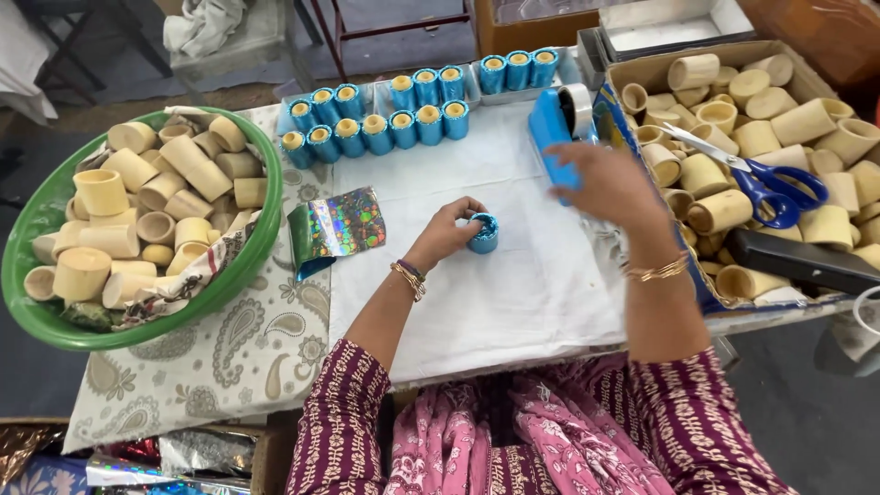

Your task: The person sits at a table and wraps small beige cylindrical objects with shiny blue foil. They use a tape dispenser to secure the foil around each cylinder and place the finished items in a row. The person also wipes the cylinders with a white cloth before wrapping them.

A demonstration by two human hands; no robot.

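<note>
While left hand (443, 235) pinches blue cup (483, 234) | green basin (27, 229): bamboo cups (137, 211)

Two hands at a bench covered with cups and foil

The left hand (446, 231) pinches a small blue-wrapped cup (484, 234) on the white sheet (513, 293), while the right hand (610, 183) grips a blue tape dispenser (553, 128). Rows of blue cups (403, 115) stand behind; a green bowl (37, 229) and a cardboard box (642, 66) hold plain cups, with scissors (770, 188) lying in the box.
</note>
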